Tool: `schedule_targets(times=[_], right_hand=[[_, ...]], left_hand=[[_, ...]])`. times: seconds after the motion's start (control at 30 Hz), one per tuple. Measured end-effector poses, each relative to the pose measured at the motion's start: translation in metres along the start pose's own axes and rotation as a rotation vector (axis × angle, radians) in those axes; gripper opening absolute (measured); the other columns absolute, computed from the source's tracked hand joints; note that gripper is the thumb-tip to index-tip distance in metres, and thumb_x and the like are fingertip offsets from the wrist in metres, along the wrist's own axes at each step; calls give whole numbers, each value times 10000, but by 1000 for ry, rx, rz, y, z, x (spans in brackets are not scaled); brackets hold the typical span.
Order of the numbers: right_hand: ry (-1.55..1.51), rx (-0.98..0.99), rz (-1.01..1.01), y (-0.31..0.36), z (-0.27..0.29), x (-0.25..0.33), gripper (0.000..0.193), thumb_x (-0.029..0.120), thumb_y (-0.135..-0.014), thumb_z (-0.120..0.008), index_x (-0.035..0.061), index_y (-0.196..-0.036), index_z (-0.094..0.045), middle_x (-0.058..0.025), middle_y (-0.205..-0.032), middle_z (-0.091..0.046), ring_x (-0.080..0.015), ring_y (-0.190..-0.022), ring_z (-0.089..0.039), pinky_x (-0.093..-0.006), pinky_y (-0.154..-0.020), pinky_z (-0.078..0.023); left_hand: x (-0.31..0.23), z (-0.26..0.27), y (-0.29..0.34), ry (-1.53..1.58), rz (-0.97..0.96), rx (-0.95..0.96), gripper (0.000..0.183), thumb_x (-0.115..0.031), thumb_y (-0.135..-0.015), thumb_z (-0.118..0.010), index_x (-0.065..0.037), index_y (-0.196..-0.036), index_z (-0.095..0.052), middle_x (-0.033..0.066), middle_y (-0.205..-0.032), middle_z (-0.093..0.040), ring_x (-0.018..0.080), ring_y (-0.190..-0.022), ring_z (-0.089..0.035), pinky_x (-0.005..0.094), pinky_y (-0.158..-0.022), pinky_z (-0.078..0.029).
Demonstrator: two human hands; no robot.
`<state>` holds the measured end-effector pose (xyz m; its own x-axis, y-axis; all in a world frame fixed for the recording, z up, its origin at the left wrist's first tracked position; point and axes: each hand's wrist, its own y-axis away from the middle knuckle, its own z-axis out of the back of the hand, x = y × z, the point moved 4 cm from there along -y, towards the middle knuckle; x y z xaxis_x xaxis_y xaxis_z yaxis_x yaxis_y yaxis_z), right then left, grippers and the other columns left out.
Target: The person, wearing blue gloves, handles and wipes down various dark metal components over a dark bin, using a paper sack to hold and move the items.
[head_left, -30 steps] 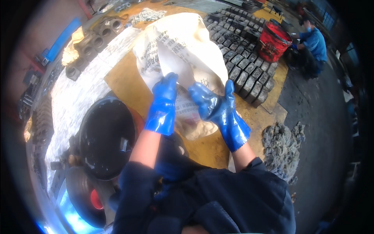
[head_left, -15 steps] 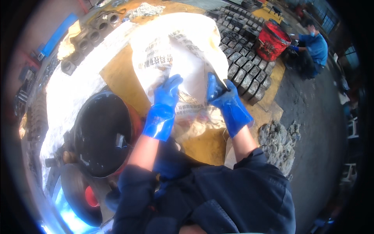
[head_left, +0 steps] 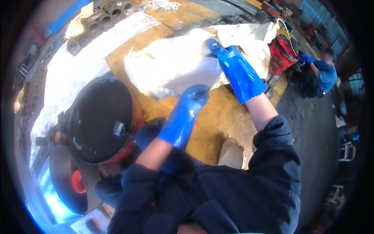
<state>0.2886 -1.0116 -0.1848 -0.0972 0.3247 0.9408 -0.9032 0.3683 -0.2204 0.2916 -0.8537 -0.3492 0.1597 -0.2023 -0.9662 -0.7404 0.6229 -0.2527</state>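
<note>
A large white sack [head_left: 167, 58] with faint printing is stretched out in front of me, washed out by bright light. My left hand [head_left: 193, 99], in a long blue rubber glove, is closed on the sack's near edge. Higher up and further right, my right hand [head_left: 231, 60], gloved the same way, grips the sack, its fingers curled round the cloth. Folds hide some fingertips. Beneath lies a yellowish-brown board [head_left: 210, 121]. Left of my left arm stands a wide black-lined bucket [head_left: 103, 117] with a small metal piece inside.
Ring-shaped metal parts [head_left: 105, 21] line the far left beside a white sheet [head_left: 70, 93]. A red bucket [head_left: 282, 58] with a raised handle stands at right, near a crouching person [head_left: 325, 74] in blue gloves. A thick disc wheel [head_left: 64, 175] sits at lower left.
Both hands have carried the sack from upright to spread out toward the right. The right hand rose; the left shifted right and nearer. The view also turned slightly.
</note>
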Motion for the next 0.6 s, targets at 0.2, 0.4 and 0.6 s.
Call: schedule_targets(times=[0.2,0.4,0.6], right_hand=[[250,40,184,18,-15,36,566,408,-1017,-655,53,-1449,-567,-138,-1360,-650,-240,-1253,-611,-363,-1075,-479],[420,-12,331,4,-4,7,470,353,-1027,-644,100,-1421,-600,-141,-1313,-663,-260,-1236,-607,-365,-1069,-462],[383,48,155,19,-12,29,451,325,-1020,-661,70,-1388,-611,-161,-1315,-677,-292,-1224,-631,-401,-1045,-492]], left_hand=[[-34,29,8,443,669,-74,479,-425,-958,-724,-50,-1244,-639,132,-1221,-721,262,-1058,-720,329,-771,-571],[-12,33,29,564,976,135,588,-616,-980,-598,-60,-1147,-687,164,-1254,-723,319,-1083,-727,330,-633,-552],[-1,34,42,552,1022,165,721,-676,-996,-498,-48,-1332,-614,194,-1347,-669,357,-1154,-700,311,-574,-564]])
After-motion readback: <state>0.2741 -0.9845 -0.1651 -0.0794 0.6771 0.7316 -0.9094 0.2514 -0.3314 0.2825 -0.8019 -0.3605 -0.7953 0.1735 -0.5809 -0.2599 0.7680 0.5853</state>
